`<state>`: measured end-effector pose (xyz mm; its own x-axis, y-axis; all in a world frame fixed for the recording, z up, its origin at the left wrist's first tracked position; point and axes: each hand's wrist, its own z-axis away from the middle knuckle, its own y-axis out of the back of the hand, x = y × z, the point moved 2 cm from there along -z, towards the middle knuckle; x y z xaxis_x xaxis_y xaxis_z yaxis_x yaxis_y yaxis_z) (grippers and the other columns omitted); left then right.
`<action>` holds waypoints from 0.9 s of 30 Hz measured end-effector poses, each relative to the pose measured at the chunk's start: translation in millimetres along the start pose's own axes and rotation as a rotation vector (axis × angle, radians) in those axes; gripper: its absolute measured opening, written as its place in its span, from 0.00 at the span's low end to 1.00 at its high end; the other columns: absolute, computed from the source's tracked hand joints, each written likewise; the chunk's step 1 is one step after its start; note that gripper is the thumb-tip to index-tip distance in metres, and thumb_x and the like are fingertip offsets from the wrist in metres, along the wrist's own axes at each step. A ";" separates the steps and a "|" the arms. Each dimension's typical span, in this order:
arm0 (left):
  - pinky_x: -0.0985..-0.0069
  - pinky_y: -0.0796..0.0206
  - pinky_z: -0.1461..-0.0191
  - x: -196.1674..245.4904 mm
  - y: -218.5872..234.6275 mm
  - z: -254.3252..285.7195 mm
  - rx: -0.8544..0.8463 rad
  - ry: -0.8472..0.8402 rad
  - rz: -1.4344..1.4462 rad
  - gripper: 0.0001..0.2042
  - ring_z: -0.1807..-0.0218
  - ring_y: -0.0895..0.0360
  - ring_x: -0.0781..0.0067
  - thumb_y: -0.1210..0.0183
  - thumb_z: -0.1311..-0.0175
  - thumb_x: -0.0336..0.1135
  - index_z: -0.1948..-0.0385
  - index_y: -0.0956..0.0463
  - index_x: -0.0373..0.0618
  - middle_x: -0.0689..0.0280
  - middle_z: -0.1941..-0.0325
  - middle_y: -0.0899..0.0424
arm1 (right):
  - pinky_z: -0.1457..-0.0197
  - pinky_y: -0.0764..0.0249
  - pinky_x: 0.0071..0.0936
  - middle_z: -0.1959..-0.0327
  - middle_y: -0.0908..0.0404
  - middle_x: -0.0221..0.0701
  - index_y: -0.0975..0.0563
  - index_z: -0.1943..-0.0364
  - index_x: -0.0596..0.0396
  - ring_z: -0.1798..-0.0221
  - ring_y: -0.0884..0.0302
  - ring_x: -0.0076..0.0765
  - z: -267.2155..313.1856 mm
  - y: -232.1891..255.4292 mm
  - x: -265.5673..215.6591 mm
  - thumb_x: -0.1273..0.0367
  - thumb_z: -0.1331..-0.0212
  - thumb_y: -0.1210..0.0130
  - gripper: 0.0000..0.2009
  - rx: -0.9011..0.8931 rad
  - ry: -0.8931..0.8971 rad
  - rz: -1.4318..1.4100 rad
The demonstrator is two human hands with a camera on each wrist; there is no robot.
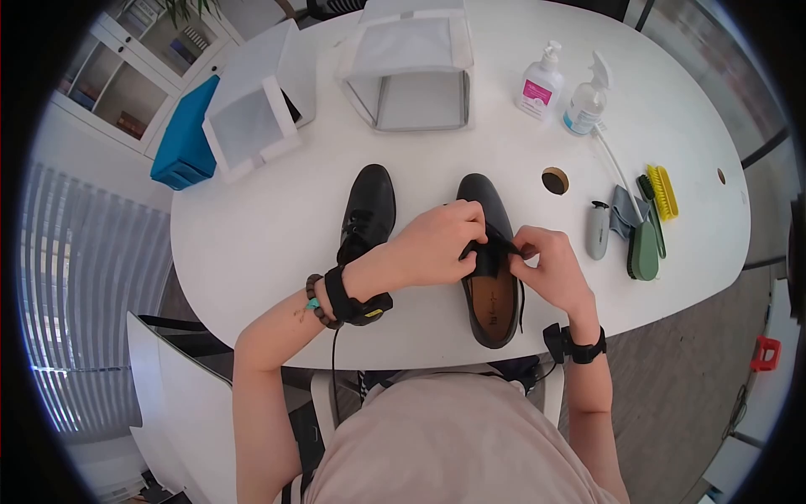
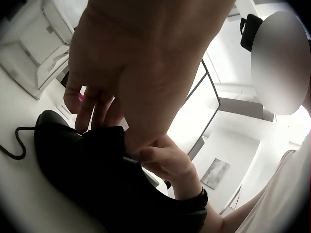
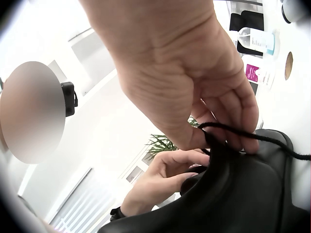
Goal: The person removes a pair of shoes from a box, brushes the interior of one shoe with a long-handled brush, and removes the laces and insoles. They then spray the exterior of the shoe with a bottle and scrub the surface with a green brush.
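Black shoe (image 1: 485, 191) held at its lace opening, heel toward the near edge of the desk (image 1: 420, 343).
Between thumb and fingers, one side of the opening is pinched by the left hand (image 1: 445, 238), the other by the right hand (image 1: 554, 265); how much is caught cannot be told. The step seems best done with both sides drawn apart evenly, the sole left flat and the loose lace (image 3: 295, 155) held clear. To the left, the other shoe (image 1: 371, 195) is left untouched. Toward the right edge a green brush (image 1: 644, 252) is laid; nearer the far edge, a pump bottle (image 1: 538, 87) and a spray bottle (image 1: 585, 109) are stood.
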<state>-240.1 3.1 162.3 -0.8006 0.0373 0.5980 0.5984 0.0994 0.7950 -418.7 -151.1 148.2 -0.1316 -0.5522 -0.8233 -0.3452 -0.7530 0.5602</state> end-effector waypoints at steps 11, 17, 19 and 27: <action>0.62 0.27 0.45 -4.4 -0.9 -3.0 -0.032 0.040 0.148 0.06 0.50 0.22 0.55 0.36 0.40 0.24 0.63 0.23 0.39 0.60 0.52 0.23 | 0.53 0.15 0.32 0.69 0.13 0.41 0.20 0.64 0.66 0.63 0.09 0.42 1.6 1.2 8.0 0.78 0.40 0.34 0.06 -0.027 -0.007 -0.086; 0.64 0.29 0.48 -5.9 -0.8 -0.7 -0.008 -0.028 0.163 0.07 0.52 0.26 0.56 0.39 0.41 0.23 0.65 0.28 0.39 0.60 0.55 0.27 | 0.53 0.15 0.33 0.69 0.13 0.41 0.20 0.64 0.66 0.64 0.09 0.42 1.7 2.0 1.2 0.77 0.40 0.33 0.06 -0.031 -0.027 -0.093; 0.65 0.29 0.49 -4.9 0.1 -0.7 0.009 -0.004 0.167 0.08 0.56 0.26 0.59 0.37 0.37 0.24 0.66 0.29 0.39 0.61 0.58 0.27 | 0.53 0.15 0.33 0.68 0.13 0.42 0.20 0.64 0.66 0.64 0.09 0.43 2.4 -0.5 3.1 0.77 0.40 0.33 0.06 -0.023 -0.013 -0.084; 0.68 0.30 0.53 -8.9 2.9 -3.5 0.015 0.265 0.414 0.11 0.60 0.26 0.70 0.37 0.23 0.36 0.63 0.23 0.37 0.63 0.63 0.23 | 0.54 0.16 0.35 0.68 0.14 0.44 0.20 0.64 0.65 0.64 0.10 0.46 4.2 -1.6 3.2 0.76 0.40 0.33 0.07 -0.003 0.007 -0.055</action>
<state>-231.1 -0.4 159.6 -0.4597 -0.1775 0.8701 0.8626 0.1436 0.4851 -422.4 -150.1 144.4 -0.1055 -0.5125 -0.8522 -0.3493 -0.7833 0.5143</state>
